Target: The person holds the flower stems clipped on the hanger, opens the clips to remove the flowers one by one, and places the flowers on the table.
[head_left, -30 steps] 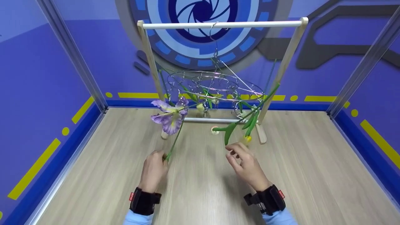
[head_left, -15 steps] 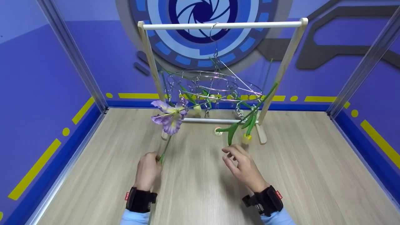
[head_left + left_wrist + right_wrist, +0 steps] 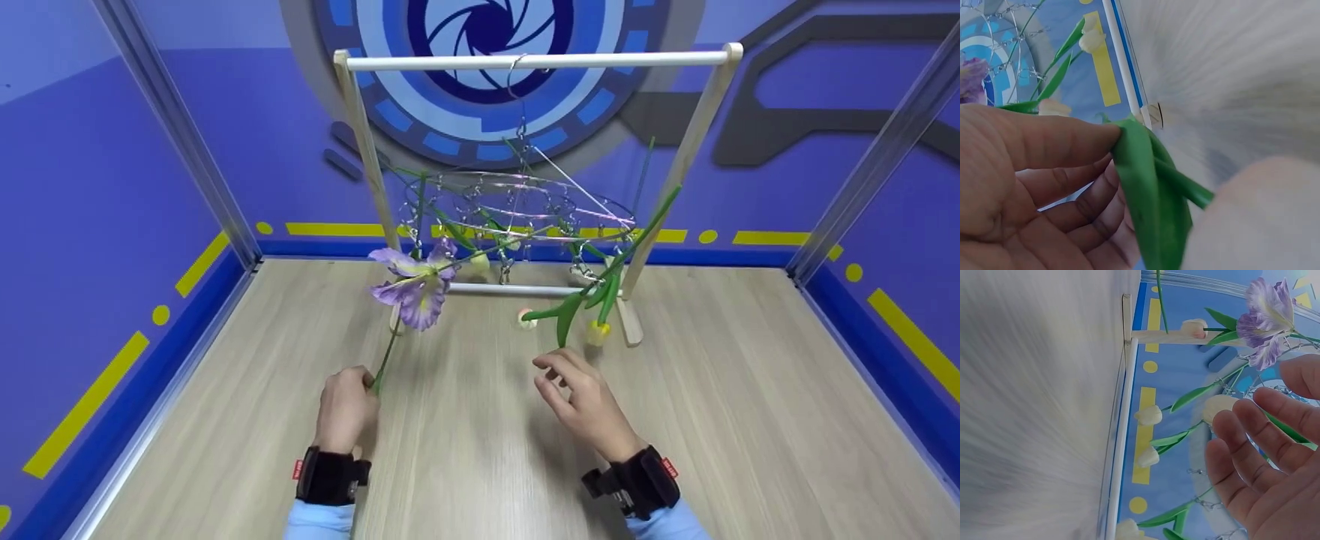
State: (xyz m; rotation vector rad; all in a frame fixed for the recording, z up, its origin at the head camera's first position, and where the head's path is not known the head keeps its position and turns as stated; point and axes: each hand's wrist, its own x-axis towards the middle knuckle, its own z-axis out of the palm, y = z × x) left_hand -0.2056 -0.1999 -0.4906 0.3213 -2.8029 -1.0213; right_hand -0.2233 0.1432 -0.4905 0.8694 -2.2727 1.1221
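My left hand (image 3: 345, 409) pinches a green-stemmed artificial flower between thumb and fingers, and its stem (image 3: 388, 356) rises toward the rack. The left wrist view shows the thumb pressing a green leaf (image 3: 1143, 185); a large pale blur at lower right hides part of the stem. My right hand (image 3: 589, 405) hovers above the table with fingers loosely bent and apart, holding nothing. Just beyond it hang a yellow tulip (image 3: 598, 331) and a pale pinkish tulip (image 3: 527, 319). A purple iris-like flower (image 3: 416, 289) hangs on the left of the round metal clip hanger (image 3: 517, 238).
The hanger hooks over the white top bar (image 3: 600, 59) of a wooden rack (image 3: 358, 127). Its ring tilts down to the right. White tulips (image 3: 1149, 415) hang head-down from it in the right wrist view. Blue walls (image 3: 195, 135) enclose the wooden table (image 3: 465, 450).
My left hand has moved left and slightly lower with the stem. The hanger and its flowers have shifted slightly. My right hand has barely moved.
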